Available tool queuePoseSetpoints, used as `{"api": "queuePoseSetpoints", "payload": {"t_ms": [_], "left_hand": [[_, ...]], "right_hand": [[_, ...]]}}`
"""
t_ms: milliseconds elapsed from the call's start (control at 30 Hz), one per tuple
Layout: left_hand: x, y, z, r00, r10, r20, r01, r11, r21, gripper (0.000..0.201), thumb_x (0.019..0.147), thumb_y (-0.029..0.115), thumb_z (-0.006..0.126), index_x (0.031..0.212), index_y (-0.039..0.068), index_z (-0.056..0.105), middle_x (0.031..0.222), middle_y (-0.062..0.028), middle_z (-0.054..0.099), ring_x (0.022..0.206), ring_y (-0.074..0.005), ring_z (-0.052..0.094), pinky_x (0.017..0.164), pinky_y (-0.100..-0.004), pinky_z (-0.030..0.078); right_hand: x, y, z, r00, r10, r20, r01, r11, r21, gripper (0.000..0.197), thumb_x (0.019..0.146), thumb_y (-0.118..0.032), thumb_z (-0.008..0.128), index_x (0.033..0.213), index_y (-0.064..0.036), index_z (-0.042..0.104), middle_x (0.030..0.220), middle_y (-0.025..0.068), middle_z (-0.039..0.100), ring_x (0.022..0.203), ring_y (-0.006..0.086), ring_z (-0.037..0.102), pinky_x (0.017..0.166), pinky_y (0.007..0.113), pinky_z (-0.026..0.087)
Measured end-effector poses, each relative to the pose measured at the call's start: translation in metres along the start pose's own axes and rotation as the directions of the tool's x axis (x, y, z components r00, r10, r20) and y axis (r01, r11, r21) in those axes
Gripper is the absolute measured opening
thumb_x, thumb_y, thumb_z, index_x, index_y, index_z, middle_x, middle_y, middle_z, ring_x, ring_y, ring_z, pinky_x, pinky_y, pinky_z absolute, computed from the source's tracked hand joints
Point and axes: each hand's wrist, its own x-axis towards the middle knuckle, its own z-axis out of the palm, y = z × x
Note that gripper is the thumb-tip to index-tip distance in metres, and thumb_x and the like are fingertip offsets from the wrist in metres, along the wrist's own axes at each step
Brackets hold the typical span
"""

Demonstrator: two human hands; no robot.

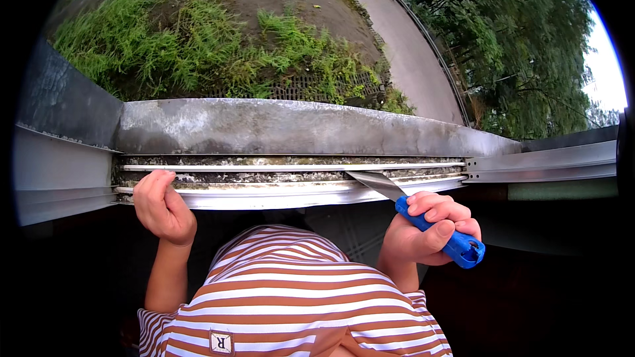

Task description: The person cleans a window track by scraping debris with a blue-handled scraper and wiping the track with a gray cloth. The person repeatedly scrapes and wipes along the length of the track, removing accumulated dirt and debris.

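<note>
My right hand [433, 225] is wrapped round the blue handle of a putty knife [378, 185]. Its flat metal blade points to the upper left, and the tip reaches into the groove of a white window track [297, 197]. Dark, crusty dirt fills the channels between the track's rails. At the track's left end, my left hand [164, 208] rests with its fingers curled over the white rail. The fingertips lie close to the dirty groove.
Beyond the track runs a weathered grey concrete ledge [264, 125]. White window frames stand at the left [63, 172] and right [542, 162]. Outside and below lie green weeds [178, 39], a paved path [397, 39] and trees [503, 33].
</note>
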Motion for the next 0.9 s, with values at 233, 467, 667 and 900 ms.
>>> {"api": "queuePoseSetpoints", "payload": {"t_ms": [233, 467, 667, 900], "left_hand": [[-0.002, -0.004, 0.002, 0.999, 0.040, -0.003, -0.040, 0.998, -0.038, 0.020, 0.079, -0.012, 0.048, 0.092, -0.001, 0.059, 0.088, -0.0139, 0.061, 0.080, -0.0277, 0.057, 0.074, -0.0350, 0.045], [-0.003, -0.005, 0.002, 0.997, 0.075, 0.015, -0.075, 0.996, -0.044, 0.020, 0.079, -0.013, 0.048, 0.091, -0.001, 0.059, 0.088, -0.0141, 0.061, 0.078, -0.0281, 0.058, 0.072, -0.0355, 0.046], [-0.004, -0.006, 0.000, 0.997, 0.073, 0.013, -0.072, 0.996, -0.045, 0.020, 0.079, -0.013, 0.048, 0.091, -0.001, 0.059, 0.088, -0.0140, 0.061, 0.078, -0.0280, 0.058, 0.071, -0.0353, 0.046], [-0.002, -0.004, 0.001, 0.997, 0.083, 0.006, -0.082, 0.995, -0.063, 0.021, 0.078, -0.013, 0.048, 0.091, -0.001, 0.059, 0.088, -0.0141, 0.061, 0.077, -0.0281, 0.058, 0.070, -0.0354, 0.046]], "right_hand": [[-0.011, -0.004, 0.013, 0.997, -0.038, 0.063, 0.038, 0.999, -0.002, 0.022, 0.091, -0.021, 0.052, 0.099, -0.0102, 0.035, 0.070, 0.0072, 0.046, 0.049, 0.0160, 0.049, 0.044, 0.029, 0.046], [-0.006, 0.000, 0.012, 0.997, -0.068, 0.033, 0.065, 0.994, 0.084, 0.033, 0.089, -0.023, 0.058, 0.100, -0.0067, 0.031, 0.070, 0.0097, 0.050, 0.049, 0.0183, 0.054, 0.043, 0.031, 0.051], [0.011, -0.003, 0.007, 1.000, -0.009, 0.025, 0.008, 0.999, 0.037, 0.030, 0.090, -0.022, 0.056, 0.099, -0.0076, 0.032, 0.068, 0.0085, 0.048, 0.047, 0.0165, 0.051, 0.043, 0.030, 0.049], [0.039, 0.003, -0.005, 0.992, 0.124, -0.011, -0.123, 0.988, 0.093, 0.018, 0.087, -0.009, 0.054, 0.096, -0.0065, 0.038, 0.066, 0.0074, 0.048, 0.045, 0.0138, 0.046, 0.040, 0.027, 0.044]]}}
